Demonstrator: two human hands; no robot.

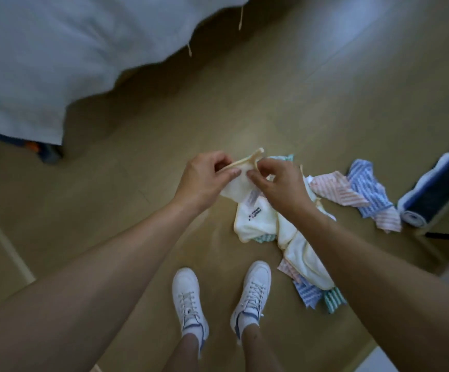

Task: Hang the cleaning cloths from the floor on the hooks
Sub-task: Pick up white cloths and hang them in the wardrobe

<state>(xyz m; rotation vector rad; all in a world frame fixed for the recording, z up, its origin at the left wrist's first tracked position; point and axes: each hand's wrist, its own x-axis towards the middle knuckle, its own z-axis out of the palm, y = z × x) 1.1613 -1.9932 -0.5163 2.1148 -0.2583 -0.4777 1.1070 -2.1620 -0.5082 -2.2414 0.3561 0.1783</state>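
Observation:
A cream-white cloth (255, 218) with a pale yellow hem and a small black logo hangs in front of me. My left hand (204, 178) and my right hand (279, 183) both pinch its top corner, where a thin hanging loop (247, 158) sticks up between the fingers. On the floor lie several other cloths: a pink-and-blue striped heap (357, 191) to the right, a cream cloth (309, 261) below my right forearm, and blue and green striped ones (317, 294) beside my right shoe. No hooks are visible.
A large grey-white sheet (57, 57) hangs at upper left, two cream loops dangling at its edge. A rolled dark-blue mat (438, 189) lies at the right edge. My white shoes (191, 299) stand on the tan floor (298, 89).

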